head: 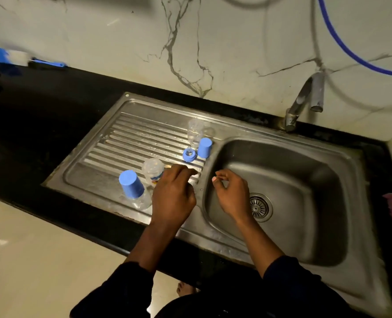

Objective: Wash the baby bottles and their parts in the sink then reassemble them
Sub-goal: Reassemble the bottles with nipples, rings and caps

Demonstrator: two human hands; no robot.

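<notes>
Standing at the drainboard's (133,138) front, a bottle (152,170) adjoins the left hand (173,196), grip unclear; right hand (232,196) curls loosely, empty, over the basin (305,180).

Both arms reach fwd, forearms bare, dark sleeves (289,271) ending below the elbows. L hand (173,193) is palm down, back to cam, fingers curled fwd & down; whatever's under them is hidden. R hand (232,195) is near it but not touching, wrist bent, fingers loosely curled, index tip close to thumb, nothing seen in it.
</notes>
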